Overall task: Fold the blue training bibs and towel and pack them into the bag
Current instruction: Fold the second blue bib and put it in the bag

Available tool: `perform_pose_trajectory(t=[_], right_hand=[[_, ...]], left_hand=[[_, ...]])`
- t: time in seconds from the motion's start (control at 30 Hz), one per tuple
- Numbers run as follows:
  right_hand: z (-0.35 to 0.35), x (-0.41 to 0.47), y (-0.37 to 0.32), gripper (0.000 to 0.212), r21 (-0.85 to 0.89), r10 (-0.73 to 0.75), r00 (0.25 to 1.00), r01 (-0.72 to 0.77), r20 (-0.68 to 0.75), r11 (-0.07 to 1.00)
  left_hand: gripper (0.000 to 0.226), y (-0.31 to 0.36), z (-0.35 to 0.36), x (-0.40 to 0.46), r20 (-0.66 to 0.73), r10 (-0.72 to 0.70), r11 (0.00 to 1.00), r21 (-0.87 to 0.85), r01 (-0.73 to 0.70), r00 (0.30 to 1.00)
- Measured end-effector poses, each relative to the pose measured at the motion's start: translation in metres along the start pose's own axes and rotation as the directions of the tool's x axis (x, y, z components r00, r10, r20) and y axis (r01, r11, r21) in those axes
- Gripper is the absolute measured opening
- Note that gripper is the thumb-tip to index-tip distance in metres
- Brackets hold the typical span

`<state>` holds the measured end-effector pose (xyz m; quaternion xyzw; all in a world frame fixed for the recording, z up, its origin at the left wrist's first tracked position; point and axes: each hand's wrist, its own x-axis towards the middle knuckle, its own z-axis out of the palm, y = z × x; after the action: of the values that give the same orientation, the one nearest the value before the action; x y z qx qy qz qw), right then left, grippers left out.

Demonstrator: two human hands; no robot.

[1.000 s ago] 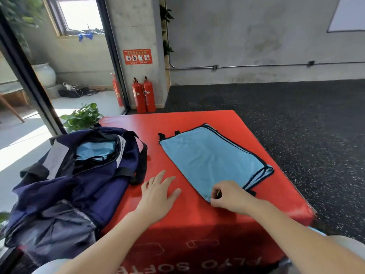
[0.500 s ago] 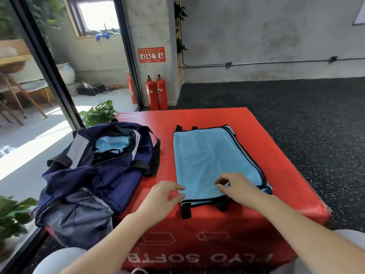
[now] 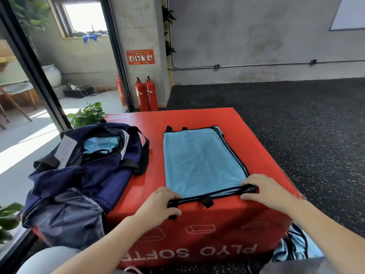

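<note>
Fingers of the left hand and the right hand curl around the near corners of the flat light-blue bib with black trim, pinching its black edge. It lies on the big red soft box, beside the open dark-blue cloth bag.

"plyo soft", upside down, on red box front.
</note>
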<state>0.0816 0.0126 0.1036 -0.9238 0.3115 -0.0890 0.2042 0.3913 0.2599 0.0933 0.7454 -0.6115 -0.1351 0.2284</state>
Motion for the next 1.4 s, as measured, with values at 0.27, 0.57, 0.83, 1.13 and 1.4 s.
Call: perform_pose_trajectory(t=[0.27, 0.57, 0.83, 1.13, 1.4], right_hand=[[0.01, -0.024, -0.003, 0.056, -0.066, -0.046, 0.999, 0.047, 0.024, 0.997], [0.017, -0.041, -0.005, 0.017, -0.059, -0.108, 0.993, 0.106, -0.04, 0.993], [0.006, -0.047, -0.016, 0.005, 0.069, 0.003, 0.997, 0.003, -0.08, 0.998], [-0.026, -0.028, -0.034, 0.018, 0.438, 0.134, 0.975, -0.044, -0.176, 0.898], [-0.046, 0.029, -0.029, 0.023, 0.554, 0.248, 0.941, -0.082, -0.231, 0.828]], left_hand=[[0.039, -0.002, 0.005, -0.022, -0.046, 0.074, 0.994, 0.08, -0.071, 0.996], [0.012, -0.006, 0.007, -0.025, -0.169, 0.096, 0.987, 0.142, -0.073, 0.981], [0.018, 0.001, -0.008, -0.03, -0.107, 0.035, 0.996, 0.087, -0.026, 0.994], [0.015, 0.034, -0.04, -0.023, -0.261, -0.178, 0.892, -0.45, 0.044, 0.949], [0.015, 0.029, -0.053, 0.044, -0.291, -0.297, 0.778, -0.626, 0.054, 0.91]])
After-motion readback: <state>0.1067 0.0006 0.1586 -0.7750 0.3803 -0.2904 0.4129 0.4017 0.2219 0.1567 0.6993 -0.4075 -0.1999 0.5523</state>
